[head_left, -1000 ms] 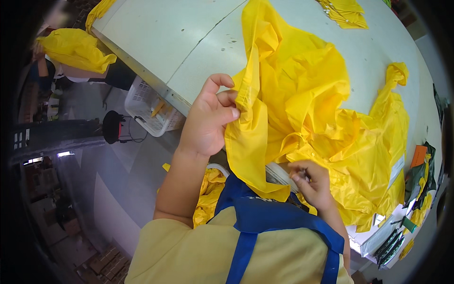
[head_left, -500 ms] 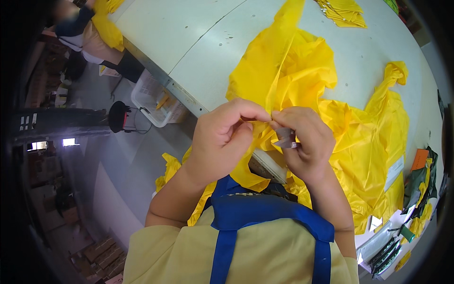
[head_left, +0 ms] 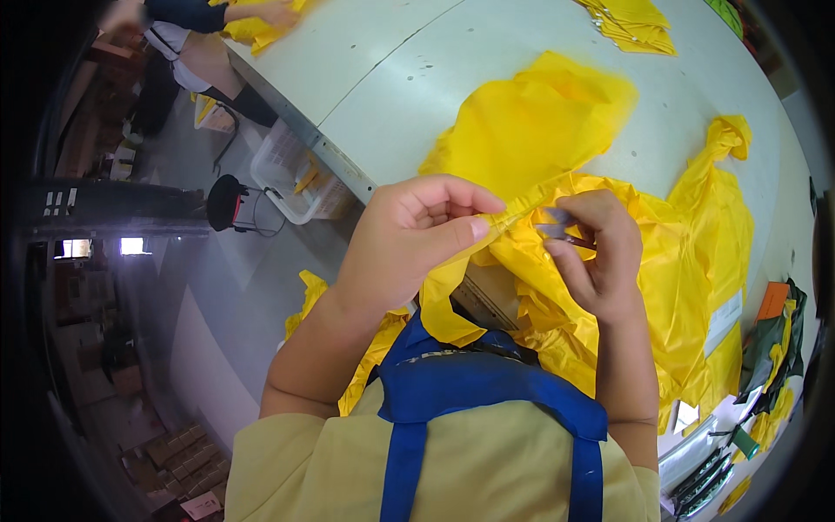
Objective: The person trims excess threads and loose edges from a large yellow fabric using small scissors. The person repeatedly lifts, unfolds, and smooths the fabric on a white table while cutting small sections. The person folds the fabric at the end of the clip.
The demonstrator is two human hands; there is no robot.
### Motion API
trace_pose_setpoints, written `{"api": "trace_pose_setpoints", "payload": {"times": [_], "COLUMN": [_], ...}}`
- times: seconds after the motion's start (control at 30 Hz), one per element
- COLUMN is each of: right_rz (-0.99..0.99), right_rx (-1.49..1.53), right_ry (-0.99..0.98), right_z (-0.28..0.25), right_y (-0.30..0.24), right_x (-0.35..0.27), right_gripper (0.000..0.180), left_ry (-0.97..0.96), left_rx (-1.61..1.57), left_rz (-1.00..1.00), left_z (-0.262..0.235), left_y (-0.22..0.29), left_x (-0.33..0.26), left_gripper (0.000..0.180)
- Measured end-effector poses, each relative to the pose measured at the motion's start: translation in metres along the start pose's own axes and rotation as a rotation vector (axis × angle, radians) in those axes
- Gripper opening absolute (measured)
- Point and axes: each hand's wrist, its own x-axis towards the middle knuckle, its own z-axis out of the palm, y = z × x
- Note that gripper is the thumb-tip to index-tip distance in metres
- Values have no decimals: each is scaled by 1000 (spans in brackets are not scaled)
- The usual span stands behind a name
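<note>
Yellow fabric lies in loose folds over the near edge of the table and hangs down toward my blue apron. My left hand pinches a seam of this fabric between thumb and fingertips. Just right of it, my right hand is closed round small metal thread snips. Their blades point left, toward the pinched seam, and are blurred. Whether they touch the cloth I cannot tell.
The pale table carries a folded yellow stack at the far side. Left of its metal edge stands a white plastic basket. Another person handles yellow fabric at the upper left. Green and black items lie at the lower right.
My right hand has moved right with the snips, away from my left hand's fingertips. The raised fabric has dropped and spread to the right. The other person's arm now reaches over the table.
</note>
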Motion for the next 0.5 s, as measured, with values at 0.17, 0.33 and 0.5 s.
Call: {"api": "trace_pose_setpoints", "payload": {"times": [0.17,0.33,0.5], "right_rz": [-154,-65,-136], "right_rx": [-142,-28,-11], "right_ry": [-54,-9,-37], "right_z": [-3,3,-3], "right_y": [-6,-6,-5], "right_x": [4,-7,-5], "right_gripper": [31,32,30], "left_ry": [-14,-45,-56], "left_rx": [-23,5,-12], "left_rz": [-31,-14,-44], "left_z": [5,9,11], "left_y": [1,0,0], "left_x": [-3,-5,-6], "left_gripper": [19,19,19]}}
